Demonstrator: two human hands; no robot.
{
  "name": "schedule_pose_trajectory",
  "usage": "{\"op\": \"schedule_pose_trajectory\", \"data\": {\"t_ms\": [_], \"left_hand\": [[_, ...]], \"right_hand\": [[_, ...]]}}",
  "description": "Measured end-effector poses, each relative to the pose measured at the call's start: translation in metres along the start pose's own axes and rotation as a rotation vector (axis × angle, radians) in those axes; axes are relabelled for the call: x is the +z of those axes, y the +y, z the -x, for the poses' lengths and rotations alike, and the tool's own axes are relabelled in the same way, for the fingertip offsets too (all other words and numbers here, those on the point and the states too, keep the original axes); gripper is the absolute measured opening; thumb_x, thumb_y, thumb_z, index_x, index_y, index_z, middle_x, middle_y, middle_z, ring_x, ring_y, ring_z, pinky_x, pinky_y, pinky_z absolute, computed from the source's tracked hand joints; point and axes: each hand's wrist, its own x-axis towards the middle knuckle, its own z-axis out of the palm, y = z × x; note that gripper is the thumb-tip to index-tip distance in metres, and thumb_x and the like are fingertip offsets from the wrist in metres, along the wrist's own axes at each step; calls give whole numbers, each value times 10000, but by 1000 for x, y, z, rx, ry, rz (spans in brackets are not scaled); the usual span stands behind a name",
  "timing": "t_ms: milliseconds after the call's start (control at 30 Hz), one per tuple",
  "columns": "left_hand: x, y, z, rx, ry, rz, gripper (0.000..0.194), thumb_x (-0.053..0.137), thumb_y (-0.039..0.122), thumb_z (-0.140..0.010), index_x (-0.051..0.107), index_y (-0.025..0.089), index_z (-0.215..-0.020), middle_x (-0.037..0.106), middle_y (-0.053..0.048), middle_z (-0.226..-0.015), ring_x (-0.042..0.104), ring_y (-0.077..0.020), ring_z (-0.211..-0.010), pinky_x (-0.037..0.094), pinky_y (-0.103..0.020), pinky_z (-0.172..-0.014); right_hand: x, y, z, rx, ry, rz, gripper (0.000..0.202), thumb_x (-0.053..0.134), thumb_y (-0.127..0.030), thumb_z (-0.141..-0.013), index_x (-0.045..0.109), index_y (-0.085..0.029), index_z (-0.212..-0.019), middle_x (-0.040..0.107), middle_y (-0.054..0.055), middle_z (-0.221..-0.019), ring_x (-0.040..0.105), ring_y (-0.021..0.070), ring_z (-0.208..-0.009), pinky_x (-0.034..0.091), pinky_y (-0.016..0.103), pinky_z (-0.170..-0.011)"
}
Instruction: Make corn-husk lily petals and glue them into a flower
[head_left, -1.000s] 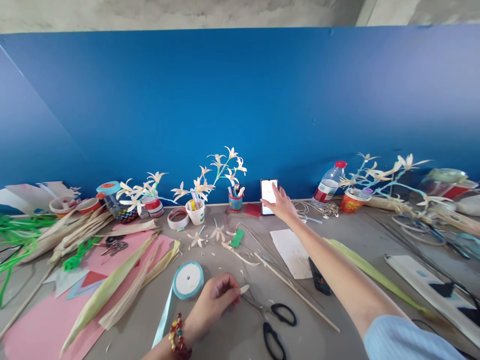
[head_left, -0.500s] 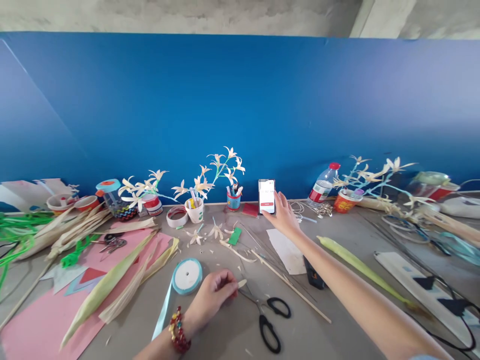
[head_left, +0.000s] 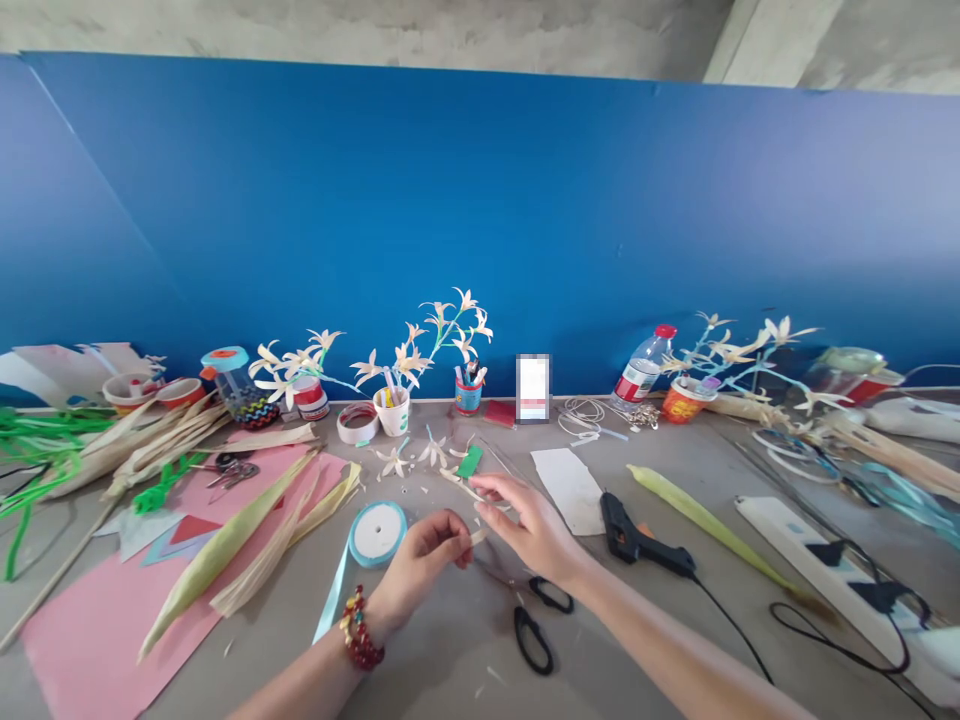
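Between the thumb and fingers of my left hand [head_left: 429, 558] is a small pale petal-shaped piece [head_left: 478, 537], its tip sticking out to the right. My right hand [head_left: 534, 525] hovers just beside it, fingers stretched out and apart, holding nothing. Scissors [head_left: 534, 640] with black handles lie below the two hands, their blades partly hidden. Left of my left hand rests a roll of light blue ribbon [head_left: 379, 533] with its end trailing. Beyond my hands lie loose pale flowers [head_left: 394, 460] and a small green piece [head_left: 470, 462].
A phone [head_left: 533, 388] leans upright against the blue wall. At the right are a black glue gun [head_left: 641, 540], a green corn husk [head_left: 697, 515] and a power strip [head_left: 810, 560]. Pink paper [head_left: 97, 620] with husks lies at the left. Flower cups [head_left: 391, 412] line the back.
My right hand has drawn back from the phone to beside my left hand, uncovering the glue gun. The left hand still pinches the petal-shaped piece. The view has shifted slightly.
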Motion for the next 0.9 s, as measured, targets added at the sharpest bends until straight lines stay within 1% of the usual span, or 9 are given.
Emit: {"op": "schedule_pose_trajectory", "data": {"t_ms": [100, 300, 400, 500, 567, 633, 767, 900], "left_hand": [[-1, 1, 0, 16, -4, 30, 250, 686, 384, -836, 605, 165, -747, 592, 4, -656, 523, -138, -664, 421, -266, -689], [-2, 0, 0, 41, 2, 53, 229, 682, 370, -850, 620, 164, -770, 586, 9, -670, 522, -134, -674, 417, -261, -695], [-2, -1, 0, 41, -13, 54, 224, 683, 367, -846, 622, 165, -772, 596, 6, -674, 529, -136, -676, 419, -263, -695], [-3, -2, -1, 28, 5, 35, 233, 683, 377, -838, 616, 166, -765, 609, 0, -680, 539, -142, -681, 424, -267, -695], [-3, -1, -2, 17, 22, 14, 241, 681, 384, -832, 607, 170, -748, 605, 0, -672, 545, -148, -683, 430, -271, -699], [-3, 0, -2, 11, 36, -1, 243, 678, 384, -829, 600, 174, -737, 599, 3, -667, 550, -153, -688, 437, -276, -708], [-4, 2, -1, 3, 49, -11, 248, 683, 396, -821, 605, 174, -745, 601, 0, -678, 552, -156, -695, 440, -279, -716], [-5, 2, 1, -2, 53, 13, 272, 697, 422, -817, 617, 166, -766, 612, -13, -693, 554, -158, -700, 437, -281, -718]], "right_hand": [[7, -11, 5, 41, -48, -38, 271, 550, -283, -977, 632, -245, -1232, 710, 83, -1202, 695, 222, -1018, 552, 375, -907], [16, -22, 11, 65, -32, -97, 182, 564, -227, -948, 669, -230, -1097, 733, 50, -1029, 702, 186, -890, 548, 302, -808], [20, -20, 14, 95, 2, -170, 154, 563, -207, -936, 671, -227, -1045, 719, 37, -988, 694, 168, -853, 546, 268, -760], [26, -15, 17, 125, 43, -231, 131, 567, -226, -931, 675, -218, -1003, 711, 30, -905, 683, 166, -811, 541, 262, -729], [29, -11, 19, 147, 41, -296, 126, 571, -258, -935, 678, -212, -983, 710, 26, -851, 678, 165, -763, 541, 263, -706], [30, -9, 21, 175, 22, -396, 145, 570, -296, -942, 679, -207, -978, 715, 31, -839, 680, 166, -737, 551, 269, -692], [28, -6, 23, 246, 14, -583, 176, 604, -353, -926, 684, -210, -989, 707, 32, -834, 681, 169, -733, 574, 280, -698], [22, -6, 24, 299, 3, -659, 184, 613, -355, -905, 687, -213, -997, 690, 37, -851, 680, 176, -756, 584, 292, -717]]}}
